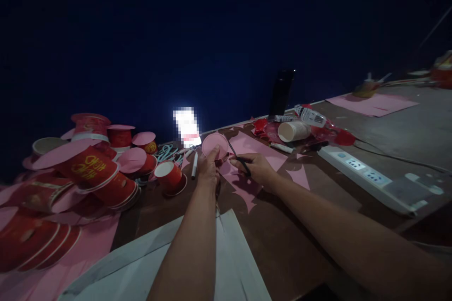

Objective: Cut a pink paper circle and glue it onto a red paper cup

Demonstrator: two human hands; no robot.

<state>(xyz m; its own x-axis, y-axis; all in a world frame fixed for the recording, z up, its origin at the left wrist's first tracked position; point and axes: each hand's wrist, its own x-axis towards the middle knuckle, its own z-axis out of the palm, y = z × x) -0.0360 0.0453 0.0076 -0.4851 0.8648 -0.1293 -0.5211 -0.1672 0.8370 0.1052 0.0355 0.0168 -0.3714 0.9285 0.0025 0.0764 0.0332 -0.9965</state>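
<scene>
In my left hand point(208, 170) is a round pink paper disc point(212, 143), gripped with the thumb on its face. What lies behind the disc cannot be made out. Fingers of my right hand point(260, 169) are closed on dark scissors point(241, 162), whose blades point up and left at the disc's right edge. Under both hands lies a pink paper sheet point(268, 150) with curved cut edges and pointed scraps. Left of my left hand are a white marker point(194, 165) and a red paper cup point(168, 178) with a white inside.
Red paper cups with pink discs point(95, 169) crowd the left side. A bright phone point(189, 127) stands at the back, a dark one point(282, 91) beyond my right hand. A white cup stack point(294, 131) lies nearby. At right are a power strip point(363, 174) and pink sheets point(381, 103).
</scene>
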